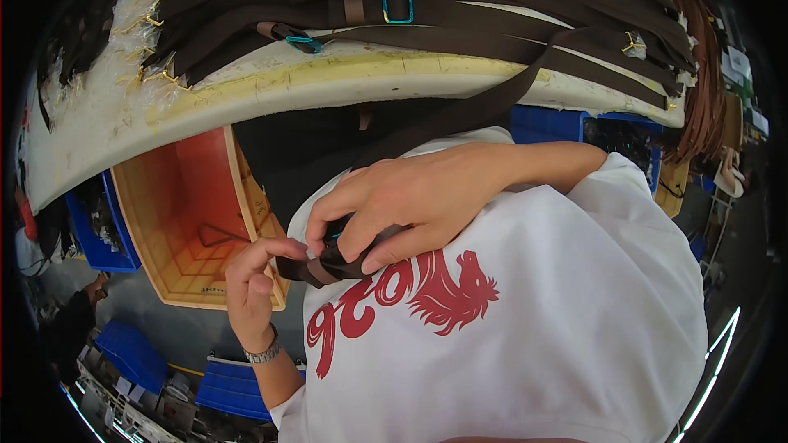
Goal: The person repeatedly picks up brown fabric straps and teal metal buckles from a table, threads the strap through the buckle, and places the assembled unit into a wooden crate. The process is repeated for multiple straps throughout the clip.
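Note:
A dark brown webbing strap (484, 102) hangs off the table edge and runs down to my hands in front of my white shirt. My right hand (402, 201) bends over it from above, fingers and thumb closed on the folded strap. A bit of teal metal, seemingly a buckle (335, 235), shows between the fingers and is mostly hidden. With a watch at its wrist, my left hand (253, 279) pinches the strap end beside a lighter brown loop (320, 269). Across the table lie several like straps (246, 25) with teal rectangular buckles (397, 4).
The pale table (271, 86) has a curved-looking near edge. Below it stand an orange crate (234, 164) and blue bins (135, 353). Brown cords (698, 57) hang at the right end. Another person's dark sleeve (70, 324) shows at lower left.

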Available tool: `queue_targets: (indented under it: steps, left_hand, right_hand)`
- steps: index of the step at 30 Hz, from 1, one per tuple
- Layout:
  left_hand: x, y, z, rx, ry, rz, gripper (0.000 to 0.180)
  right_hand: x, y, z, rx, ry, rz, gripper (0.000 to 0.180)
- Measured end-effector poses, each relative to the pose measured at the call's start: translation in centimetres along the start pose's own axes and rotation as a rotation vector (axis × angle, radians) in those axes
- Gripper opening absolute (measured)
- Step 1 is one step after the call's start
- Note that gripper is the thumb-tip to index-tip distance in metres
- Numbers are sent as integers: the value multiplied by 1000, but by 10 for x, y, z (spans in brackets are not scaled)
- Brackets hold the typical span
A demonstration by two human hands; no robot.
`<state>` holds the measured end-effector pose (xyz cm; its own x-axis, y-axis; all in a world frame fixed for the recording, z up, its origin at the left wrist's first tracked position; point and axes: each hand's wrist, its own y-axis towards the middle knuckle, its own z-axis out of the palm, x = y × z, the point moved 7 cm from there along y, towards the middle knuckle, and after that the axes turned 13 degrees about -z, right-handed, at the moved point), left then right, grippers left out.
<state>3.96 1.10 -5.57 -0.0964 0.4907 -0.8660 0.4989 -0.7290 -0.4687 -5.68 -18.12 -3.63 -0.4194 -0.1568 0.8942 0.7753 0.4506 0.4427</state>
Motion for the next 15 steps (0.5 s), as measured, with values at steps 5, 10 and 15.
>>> queue_targets:
  steps: [5,10,15]
  left_hand:
    - [-21,3,16,127,209,-19,26]
    - [-29,-1,37,-187,463,239,25]
    - [9,9,25,-16,-175,-104,20]
  right_hand:
    - [-8,8,5,-96,-129,95,23]
    - [-19,-1,2,-259,-202,305,20]
    - [-19,8,-4,-205,-238,281,32]
